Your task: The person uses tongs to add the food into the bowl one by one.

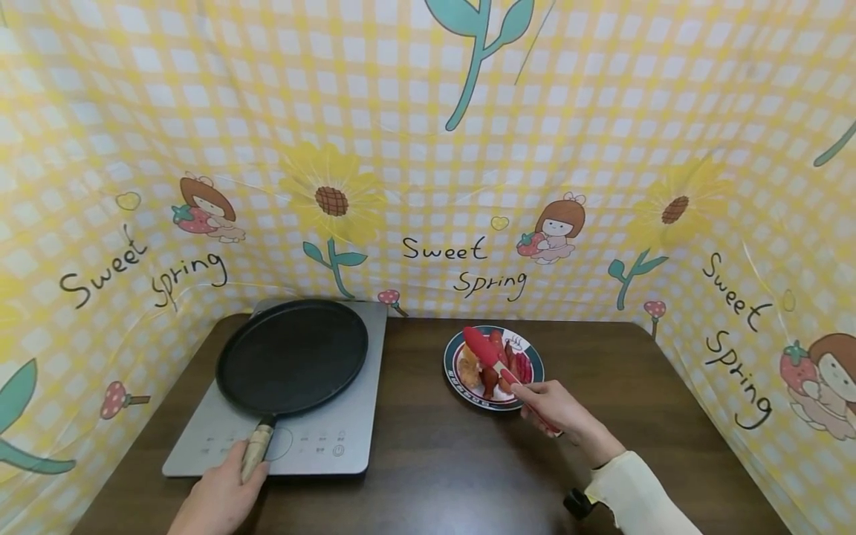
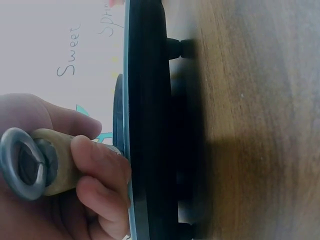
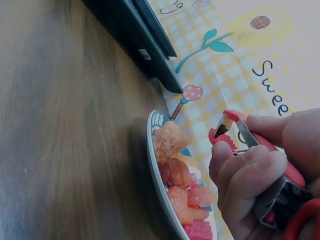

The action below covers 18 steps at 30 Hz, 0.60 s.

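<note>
My left hand (image 1: pixel 221 487) grips the wooden handle (image 1: pixel 256 452) of a flat black pan (image 1: pixel 294 360), which sits on a silver induction cooker (image 1: pixel 354 416). A metal ring (image 2: pixel 22 165) at the handle's end shows in the left wrist view. My right hand (image 1: pixel 565 412) holds red-tipped tongs (image 1: pixel 483 348) over a plate (image 1: pixel 452 375) of food. Fried-looking pieces (image 3: pixel 170 137) and reddish sausage-like pieces (image 3: pixel 181 205) lie on that plate. Between the tong tips in the right wrist view is a small dark and yellowish patch; I cannot tell what it is.
A dark wooden table (image 1: pixel 441 468) carries the cooker on the left and the plate to its right. Yellow checked cloth (image 1: pixel 428 186) with printed flowers closes off the back and both sides. Near my right sleeve is a small black object (image 1: pixel 577 504).
</note>
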Each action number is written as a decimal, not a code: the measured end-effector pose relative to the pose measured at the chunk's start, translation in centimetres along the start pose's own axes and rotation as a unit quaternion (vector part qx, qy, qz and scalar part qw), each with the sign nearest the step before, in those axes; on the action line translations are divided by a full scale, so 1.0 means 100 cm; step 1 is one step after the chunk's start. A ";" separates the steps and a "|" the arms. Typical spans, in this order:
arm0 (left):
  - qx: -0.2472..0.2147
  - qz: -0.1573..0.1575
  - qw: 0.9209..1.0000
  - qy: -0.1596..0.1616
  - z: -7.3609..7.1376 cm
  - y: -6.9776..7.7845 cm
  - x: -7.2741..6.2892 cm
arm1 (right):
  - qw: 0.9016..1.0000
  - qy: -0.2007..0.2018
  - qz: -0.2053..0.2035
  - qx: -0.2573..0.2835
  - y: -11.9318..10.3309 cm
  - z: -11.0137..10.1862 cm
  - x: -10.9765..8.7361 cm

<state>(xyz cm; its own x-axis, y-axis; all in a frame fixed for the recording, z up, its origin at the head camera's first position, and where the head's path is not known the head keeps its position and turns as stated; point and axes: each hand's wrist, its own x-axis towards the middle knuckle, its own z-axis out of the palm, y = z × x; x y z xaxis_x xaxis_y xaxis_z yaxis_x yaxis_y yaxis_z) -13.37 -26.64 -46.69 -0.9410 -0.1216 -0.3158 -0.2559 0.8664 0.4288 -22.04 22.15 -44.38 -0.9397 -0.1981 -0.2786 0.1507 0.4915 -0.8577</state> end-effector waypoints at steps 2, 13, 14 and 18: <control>-0.003 -0.001 1.000 -0.001 0.000 0.000 -0.001 | 1.000 -0.005 -0.003 0.000 -0.002 0.002 0.001; 0.004 0.006 1.000 0.000 -0.003 0.002 -0.003 | 0.999 -0.032 -0.036 0.022 -0.015 0.018 0.008; 0.005 0.006 1.000 0.000 -0.003 0.002 -0.003 | 0.998 -0.035 -0.039 0.023 -0.016 0.020 0.009; 0.002 0.007 1.000 -0.002 -0.002 0.002 -0.003 | 0.997 -0.046 -0.047 0.027 -0.023 0.030 0.011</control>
<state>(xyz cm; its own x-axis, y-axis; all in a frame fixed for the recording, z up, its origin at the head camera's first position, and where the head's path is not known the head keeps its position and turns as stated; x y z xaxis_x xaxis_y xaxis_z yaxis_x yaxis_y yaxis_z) -13.15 -26.51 -46.35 -0.9434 -0.1070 -0.3139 -0.2420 0.8694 0.4307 -22.52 18.26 -43.96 -0.9189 -0.3187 -0.2323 0.0820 0.4217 -0.9030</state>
